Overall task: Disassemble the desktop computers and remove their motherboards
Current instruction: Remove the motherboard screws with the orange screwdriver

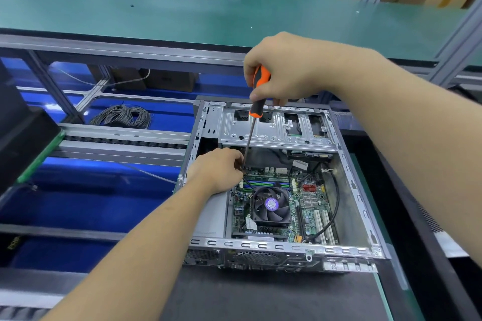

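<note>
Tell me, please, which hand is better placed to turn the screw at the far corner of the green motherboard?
The right hand: it grips the orange-and-black screwdriver upright. The left hand steadies its thin metal shaft near the green motherboard.

Head-worn view, close, steeply downward.

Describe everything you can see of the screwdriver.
The screwdriver has an orange and black handle that looks like plastic or rubber, and a long, thin, dark metal shaft. It stands nearly upright, leaning slightly, handle uppermost. The right hand grips the handle from above. The shaft runs down past the silver drive cage into the open computer case, reaching the far edge of the motherboard. The left hand holds the shaft near its lower end with curled fingers, which hide the tip.
</note>
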The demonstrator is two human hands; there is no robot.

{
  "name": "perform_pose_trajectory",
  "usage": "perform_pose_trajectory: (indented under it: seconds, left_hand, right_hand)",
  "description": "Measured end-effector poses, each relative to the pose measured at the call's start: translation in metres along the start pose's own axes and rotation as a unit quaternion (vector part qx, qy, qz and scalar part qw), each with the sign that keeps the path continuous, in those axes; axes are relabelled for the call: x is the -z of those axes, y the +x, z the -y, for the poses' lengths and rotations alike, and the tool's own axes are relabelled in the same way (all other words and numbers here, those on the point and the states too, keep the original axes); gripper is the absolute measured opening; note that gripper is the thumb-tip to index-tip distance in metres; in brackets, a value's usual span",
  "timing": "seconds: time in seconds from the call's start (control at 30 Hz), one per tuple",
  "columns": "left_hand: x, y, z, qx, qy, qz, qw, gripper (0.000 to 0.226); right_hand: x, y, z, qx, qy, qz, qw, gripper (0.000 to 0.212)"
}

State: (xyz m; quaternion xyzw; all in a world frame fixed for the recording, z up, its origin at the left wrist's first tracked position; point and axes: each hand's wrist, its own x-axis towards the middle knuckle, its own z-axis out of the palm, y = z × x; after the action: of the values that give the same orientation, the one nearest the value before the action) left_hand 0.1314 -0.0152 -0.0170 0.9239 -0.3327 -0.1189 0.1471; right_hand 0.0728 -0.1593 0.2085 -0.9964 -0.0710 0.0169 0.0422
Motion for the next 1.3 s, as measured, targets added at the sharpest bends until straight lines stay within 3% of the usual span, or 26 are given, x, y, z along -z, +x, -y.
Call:
perform_pose_trajectory:
  seconds: [0.33, 0.5, 0.77, 0.93, 1.17, 1.3]
  left_hand:
    - [0.002, 0.004, -0.001, 0.026, -0.021, 0.034, 0.999, 0.039]
    - [0.003, 0.009, -0.001, 0.041, -0.061, 0.05, 0.996, 0.048]
    - [0.0, 0.004, -0.001, 0.01, -0.102, -0.038, 0.994, 0.033]
    - [0.0, 0.0, -0.002, 0.0, -0.075, -0.06, 0.995, 0.015]
    - [0.002, -0.005, -0.005, 0.03, -0.028, -0.049, 0.998, 0.028]
    - [0.004, -0.008, -0.009, 0.048, -0.066, -0.073, 0.994, 0.03]
  right_hand:
    - [0.042, -0.044, -0.029, -0.049, 0.089, -0.067, 0.993, 0.008]
    - [0.064, -0.083, -0.054, -0.092, 0.18, -0.124, 0.971, 0.007]
    - [0.068, -0.118, -0.066, -0.104, 0.251, -0.158, 0.949, 0.004]
    - [0.065, -0.122, -0.059, -0.104, 0.255, -0.158, 0.948, 0.005]
    - [0.071, -0.128, -0.061, -0.13, 0.194, -0.164, 0.959, 0.006]
    - [0.058, -0.121, -0.061, -0.141, 0.105, -0.109, 0.978, 0.007]
